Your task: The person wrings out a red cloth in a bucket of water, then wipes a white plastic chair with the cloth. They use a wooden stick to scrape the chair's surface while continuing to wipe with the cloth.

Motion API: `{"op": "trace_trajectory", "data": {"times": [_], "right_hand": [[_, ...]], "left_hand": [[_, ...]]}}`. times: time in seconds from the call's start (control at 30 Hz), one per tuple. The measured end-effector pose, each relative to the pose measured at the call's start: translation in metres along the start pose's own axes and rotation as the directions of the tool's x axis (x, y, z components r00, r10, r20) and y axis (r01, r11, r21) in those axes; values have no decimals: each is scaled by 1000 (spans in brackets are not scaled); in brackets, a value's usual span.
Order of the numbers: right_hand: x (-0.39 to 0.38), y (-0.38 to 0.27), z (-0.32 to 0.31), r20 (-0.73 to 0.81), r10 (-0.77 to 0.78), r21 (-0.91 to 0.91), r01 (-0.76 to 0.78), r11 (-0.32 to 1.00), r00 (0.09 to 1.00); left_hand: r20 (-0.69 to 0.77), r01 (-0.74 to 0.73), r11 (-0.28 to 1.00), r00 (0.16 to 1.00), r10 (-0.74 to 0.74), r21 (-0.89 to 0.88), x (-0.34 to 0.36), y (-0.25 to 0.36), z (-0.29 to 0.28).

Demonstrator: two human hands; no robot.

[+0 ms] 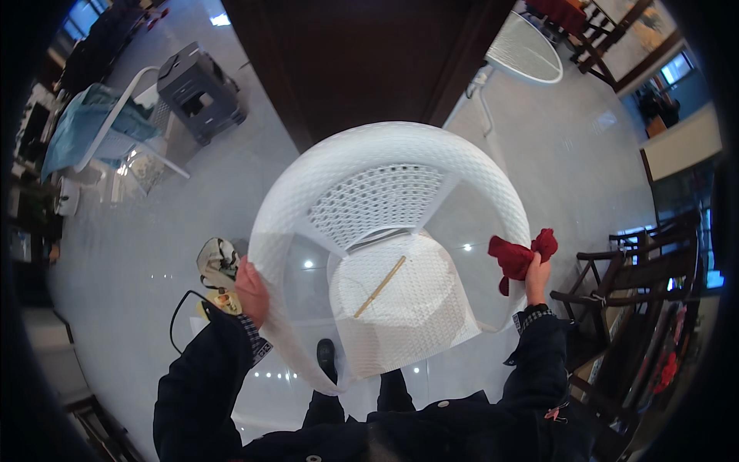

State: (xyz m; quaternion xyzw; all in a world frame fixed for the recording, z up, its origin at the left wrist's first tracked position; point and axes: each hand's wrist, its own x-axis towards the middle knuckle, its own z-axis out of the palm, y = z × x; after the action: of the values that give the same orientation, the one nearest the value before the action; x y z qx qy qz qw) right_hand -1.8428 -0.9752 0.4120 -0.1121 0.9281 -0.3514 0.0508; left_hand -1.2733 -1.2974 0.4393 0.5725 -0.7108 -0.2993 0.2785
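Observation:
A white perforated plastic chair (400,192) stands right below me, its rounded back and arms curving around the seat. A thin wooden stick (379,286) lies slantwise on the seat. My left hand (252,291) grips the chair's left arm rim. My right hand (536,279) is at the chair's right arm, closed around a crumpled red cloth (520,256) that presses against the rim. Both forearms wear dark sleeves with checked cuffs.
A grey box-like stool (198,91) and a white chair with a teal cloth (96,127) stand at the back left. A bag (217,262) and a yellow item with a black cable lie on the floor left. Dark wooden chairs (639,292) crowd the right; a white round table (525,51) is far back.

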Motion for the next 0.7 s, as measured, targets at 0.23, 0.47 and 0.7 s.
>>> {"op": "trace_trajectory", "data": {"times": [0.23,0.47,0.7], "right_hand": [[44,-173,102,-128,-684,-317,624,715,718],[-50,-359,237,-81,-938,-180,920,347,338],[-273,-405,255,248,-962,370,929,-11,-110]], "left_hand": [[32,108,989,994,-106,-96,-1,26,-8],[-4,123,963,992,-127,-238,-2,-2,-1],[-162,56,988,984,-79,-141,1,-17,6]]}}
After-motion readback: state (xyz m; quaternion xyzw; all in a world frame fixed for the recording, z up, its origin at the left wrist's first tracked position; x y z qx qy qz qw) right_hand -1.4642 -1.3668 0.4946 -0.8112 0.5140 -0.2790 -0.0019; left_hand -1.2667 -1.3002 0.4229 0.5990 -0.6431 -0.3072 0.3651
